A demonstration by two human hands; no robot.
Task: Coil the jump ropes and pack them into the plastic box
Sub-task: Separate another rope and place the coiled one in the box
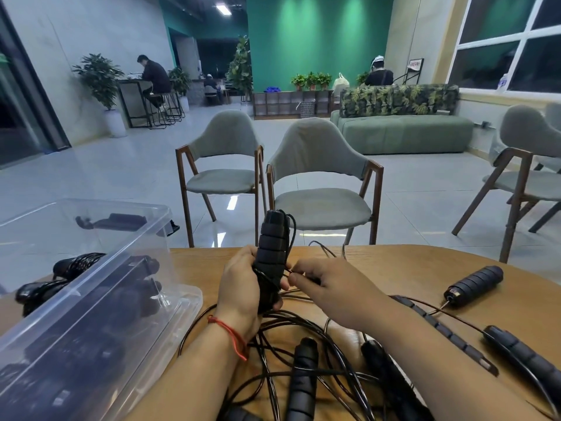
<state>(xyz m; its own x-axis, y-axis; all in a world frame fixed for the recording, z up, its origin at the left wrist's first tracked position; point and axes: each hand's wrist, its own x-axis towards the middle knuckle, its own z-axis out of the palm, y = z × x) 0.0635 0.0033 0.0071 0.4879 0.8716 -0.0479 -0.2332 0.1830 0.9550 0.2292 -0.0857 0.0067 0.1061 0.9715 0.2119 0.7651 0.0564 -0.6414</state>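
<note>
Packing looks partly done, judging by the clear plastic box (127, 247) at the far left of the table (394, 262): several dark bundled ropes (91, 299) already lie inside it, their foam grips showing through the wall, though how many I cannot tell. Just right of the box, the hands are busy with one rope held above the table edge. The left hand (243, 287) is wrapped round the lower part of the paired handles (273, 247), which stand upright side by side. The right hand (328, 290), close beside it, pinches the thin cord (291, 271) where it meets the handles, so this rope seems to be mid-wrap and not yet ready for the box. Below and between the forearms, a loose tangle (273, 344) of black cord spreads over the wood, with a ribbed handle (303, 378) lying in it. Further right, another handle (473, 285) rests apart near the table's far edge, and one more (522, 357) lies toward the lower right corner, each trailing its cord. By that count at least two ropes are uncoiled, so a good share of the work is ahead. The ropes themselves are thin, glossy black cords ending in thick, segmented black foam grips.
</note>
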